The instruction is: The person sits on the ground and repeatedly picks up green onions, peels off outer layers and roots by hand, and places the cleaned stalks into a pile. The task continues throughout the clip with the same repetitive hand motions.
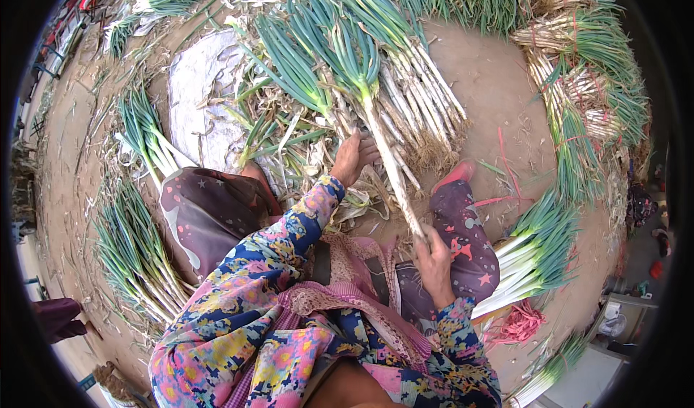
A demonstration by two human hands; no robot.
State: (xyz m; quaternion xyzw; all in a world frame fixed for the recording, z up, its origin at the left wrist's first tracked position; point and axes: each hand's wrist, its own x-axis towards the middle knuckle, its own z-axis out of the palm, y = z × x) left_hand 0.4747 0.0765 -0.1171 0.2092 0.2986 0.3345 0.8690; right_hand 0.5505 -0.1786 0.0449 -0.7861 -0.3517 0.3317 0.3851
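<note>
My right hand [434, 259] grips the root end of a long green onion [387, 158], whose pale, soil-marked stalk slants up and away to green leaves. My left hand [355, 156] is beside the middle of that stalk, over the stems of other onions; whether its fingers hold anything is hard to tell. A pile of unpeeled green onions [423, 93] with brown roots lies just beyond my hands. Peeled white onions [523, 261] lie in a stack by my right knee. More onions [157, 142] rest against my left knee.
Dry peelings [293, 137] and a white sheet [200, 93] cover ground ahead. Tied onion bundles [591, 88] line the far right. Pink ties [520, 324] lie beside the peeled stack. Loose onions [138, 251] lie at left; part of another person [57, 318] shows at the left edge.
</note>
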